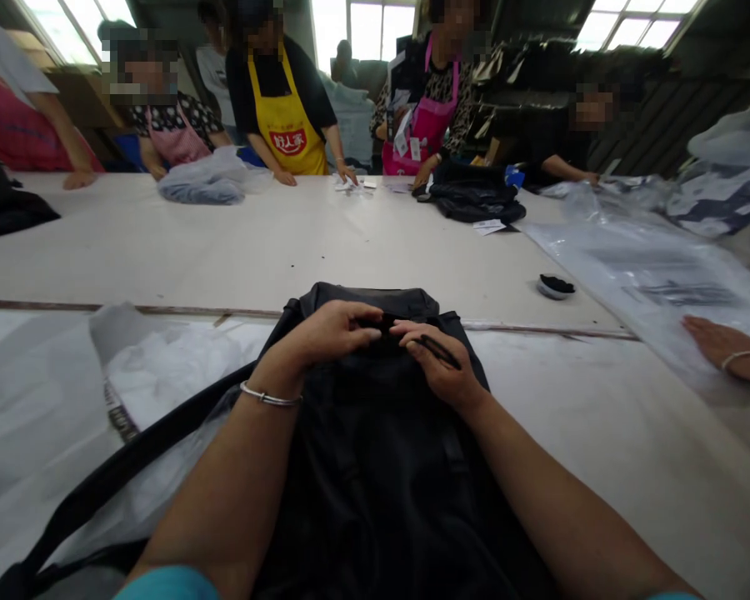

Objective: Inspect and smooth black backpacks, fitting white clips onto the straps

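A black backpack (375,467) lies flat on the white table (275,250) right in front of me. My left hand (331,332) is closed, pinching the fabric near the bag's top edge. My right hand (436,363) meets it there, fingers curled onto the same spot. A thin black strap or cord (438,350) lies across its fingers. A silver bangle (270,397) circles my left wrist. A black shoulder strap (118,475) runs off to the lower left.
Clear plastic bags (162,367) lie at my left, and more plastic sheets (650,267) at the right under another person's hand (725,348). A small black-filled dish (556,287) sits mid-right. Several people stand along the far edge beside a folded dark garment pile (475,200).
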Available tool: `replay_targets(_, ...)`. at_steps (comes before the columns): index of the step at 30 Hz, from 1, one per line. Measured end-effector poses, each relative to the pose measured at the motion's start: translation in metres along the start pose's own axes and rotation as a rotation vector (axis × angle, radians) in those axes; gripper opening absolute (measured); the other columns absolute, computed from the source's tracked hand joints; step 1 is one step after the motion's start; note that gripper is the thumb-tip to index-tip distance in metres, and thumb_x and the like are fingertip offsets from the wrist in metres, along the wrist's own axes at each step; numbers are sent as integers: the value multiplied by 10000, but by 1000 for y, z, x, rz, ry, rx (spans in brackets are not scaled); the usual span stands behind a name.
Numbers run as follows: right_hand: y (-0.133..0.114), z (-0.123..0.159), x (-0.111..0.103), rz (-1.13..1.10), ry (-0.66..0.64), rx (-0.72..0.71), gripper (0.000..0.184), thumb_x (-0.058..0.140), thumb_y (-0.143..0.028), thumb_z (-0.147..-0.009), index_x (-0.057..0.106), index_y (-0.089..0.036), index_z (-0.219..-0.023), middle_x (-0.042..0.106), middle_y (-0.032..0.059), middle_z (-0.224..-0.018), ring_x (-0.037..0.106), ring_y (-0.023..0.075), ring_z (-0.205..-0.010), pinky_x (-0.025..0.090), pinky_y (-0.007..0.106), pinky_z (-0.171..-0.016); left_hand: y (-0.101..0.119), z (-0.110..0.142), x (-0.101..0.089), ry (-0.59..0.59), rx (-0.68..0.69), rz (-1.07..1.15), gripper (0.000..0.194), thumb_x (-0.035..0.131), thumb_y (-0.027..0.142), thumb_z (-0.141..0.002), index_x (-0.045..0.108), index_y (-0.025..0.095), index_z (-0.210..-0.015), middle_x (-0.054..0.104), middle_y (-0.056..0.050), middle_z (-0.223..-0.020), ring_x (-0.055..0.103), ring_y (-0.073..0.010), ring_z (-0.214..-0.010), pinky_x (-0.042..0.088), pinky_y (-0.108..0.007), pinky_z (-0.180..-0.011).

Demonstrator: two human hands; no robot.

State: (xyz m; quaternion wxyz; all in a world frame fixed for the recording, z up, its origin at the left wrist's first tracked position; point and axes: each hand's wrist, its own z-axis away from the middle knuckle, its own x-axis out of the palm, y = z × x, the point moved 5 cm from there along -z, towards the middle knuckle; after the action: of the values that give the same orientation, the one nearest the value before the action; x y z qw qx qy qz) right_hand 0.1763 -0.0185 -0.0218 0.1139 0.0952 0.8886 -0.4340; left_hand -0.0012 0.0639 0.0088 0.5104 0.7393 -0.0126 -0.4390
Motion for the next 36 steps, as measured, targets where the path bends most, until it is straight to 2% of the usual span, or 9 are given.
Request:
replay_targets(4, 1, 0, -3, -114, 92, 103, 178, 525, -276, -979, 695, -230, -1004, 718, 64, -1122, 648, 233, -1115, 485, 451, -1028, -53, 18, -68, 531, -290, -302, 415, 550, 382, -876, 683, 137, -1184, 729, -117, -1119, 681, -219, -973, 513, -340, -933)
replay_targets(6, -3, -1, -2, -109, 94, 96, 181, 536, -275, -974, 706, -229, -1018, 725, 62, -1091, 655, 233, -1096, 485, 446, -1025, -82, 29, -88, 603, -474, -505, 401, 540, 347, -867, 696, 116, -1155, 710, -153, -1163, 648, -266, -1086, 469, -381, -1003)
replay_targets(9, -13, -1, 4, -100, 34, 71, 183, 551, -267, -966, 723, -220, -1006, 726, 67, -1051, 651, 237, -1088, 471, 440, -1032, -121, 37, -91, 408, -672, -553, 403, 503, 345, -864, 735, 75, -1052, 703, -221, -1142, 626, -345, -1121, 456, -438, -997)
replay_targets(12, -20, 1, 13, -222, -51, 120, 208, 538, -277, -974, 727, -209, -920, 712, 59, -927, 664, 225, -996, 449, 453, -1040, -137, 37, -80, 262, -646, -438, 398, 468, 357, -876, 771, 103, -914, 745, -189, -1016, 676, -309, -1005, 496, -368, -920)
replay_targets(17, -24, 2, 15, -800, -18, 283, 278, 539, -335, -971, 651, -202, -754, 419, -56, -540, 542, 124, -526, 513, 376, -783, -136, 38, -68, 202, -528, -264, 366, 539, 337, -822, 737, 224, -1109, 766, -32, -1033, 702, -194, -943, 514, -221, -815)
replay_targets(21, -27, 3, 16, -1108, -84, 359, 264, 577, -379, -936, 621, -192, -754, 284, -98, -491, 318, 65, -373, 429, 277, -546, -138, 39, -64, 227, -530, -213, 415, 597, 285, -758, 703, 190, -1148, 764, -65, -1023, 709, -207, -914, 523, -239, -795)
replay_targets(26, -24, 7, 20, -1161, -196, 386, 297, 592, -406, -909, 600, -192, -703, 238, -110, -462, 213, 54, -350, 380, 248, -472, -139, 39, -63, 256, -562, -174, 514, 583, 300, -750, 632, 146, -1238, 751, -109, -1041, 707, -238, -910, 541, -294, -788)
replay_targets(31, -19, 7, 20, -1135, -167, 400, 275, 606, -397, -895, 613, -187, -718, 266, -108, -463, 231, 59, -359, 406, 268, -502, -123, 39, -60, 98, -400, -65, 605, 591, 293, -719, 573, 209, -1318, 681, -54, -1251, 631, -225, -1126, 483, -292, -975)
replay_targets(36, -22, 6, 20, -1083, -144, 355, 259, 594, -378, -907, 636, -178, -748, 315, -91, -484, 312, 74, -392, 424, 298, -568, -120, 35, -57, 111, -380, -354, 527, 544, 220, -779, 579, 204, -1304, 663, -75, -1285, 610, -224, -1169, 443, -294, -1012)
